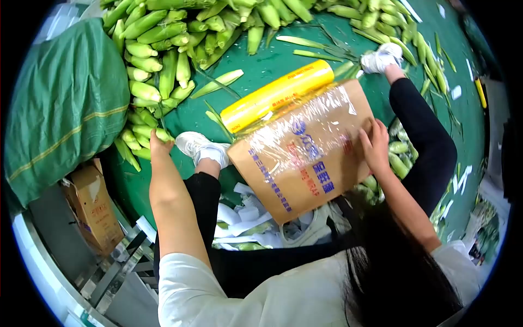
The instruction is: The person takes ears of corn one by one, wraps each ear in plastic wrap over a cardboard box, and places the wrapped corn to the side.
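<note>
My left hand reaches out to the lower edge of the corn pile, its fingers closed around one end of a green-husked ear of corn. My right hand lies at the right side of a cardboard box, fingers apart and resting on it. The box has blue and red print and clear film stretched over its upper part. A yellow roll of plastic wrap lies along the far edge of the box.
Husked ears of corn are heaped across the back of the green surface. A green sack stands at left, above another carton. White foam pieces lie below the box. A yellow-handled tool is far right.
</note>
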`<state>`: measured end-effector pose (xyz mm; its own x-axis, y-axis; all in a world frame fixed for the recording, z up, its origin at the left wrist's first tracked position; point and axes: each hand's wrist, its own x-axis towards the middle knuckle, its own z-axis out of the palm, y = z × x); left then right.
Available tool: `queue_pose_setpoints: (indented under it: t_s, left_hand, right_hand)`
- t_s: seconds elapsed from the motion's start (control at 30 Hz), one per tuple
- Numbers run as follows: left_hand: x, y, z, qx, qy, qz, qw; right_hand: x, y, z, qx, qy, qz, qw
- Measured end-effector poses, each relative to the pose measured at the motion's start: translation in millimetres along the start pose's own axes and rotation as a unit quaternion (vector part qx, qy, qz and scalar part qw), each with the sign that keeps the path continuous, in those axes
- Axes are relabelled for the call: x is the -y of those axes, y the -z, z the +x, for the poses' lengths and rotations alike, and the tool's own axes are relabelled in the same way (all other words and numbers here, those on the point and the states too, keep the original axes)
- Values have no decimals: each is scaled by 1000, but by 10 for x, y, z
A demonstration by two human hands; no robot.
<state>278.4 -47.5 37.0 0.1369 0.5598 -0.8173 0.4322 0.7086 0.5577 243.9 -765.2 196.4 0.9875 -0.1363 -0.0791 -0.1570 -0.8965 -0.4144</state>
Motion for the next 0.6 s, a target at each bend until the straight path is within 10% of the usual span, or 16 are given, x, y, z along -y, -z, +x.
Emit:
queue_pose_setpoints:
  t_s: [0.37,0.5,0.6]
  left_hand:
    - [177,150,1288,6,-23,-3,1000]
    - [35,114,1162,-103,36,228,967]
    - [90,-112,748,-79,-31,36,996]
  right_hand:
    - [-44,-49,-53,19,-125,148,981]
    - [191,-60,140,55,-174,87,979]
    - [-18,-177,165,66,-156,208,963]
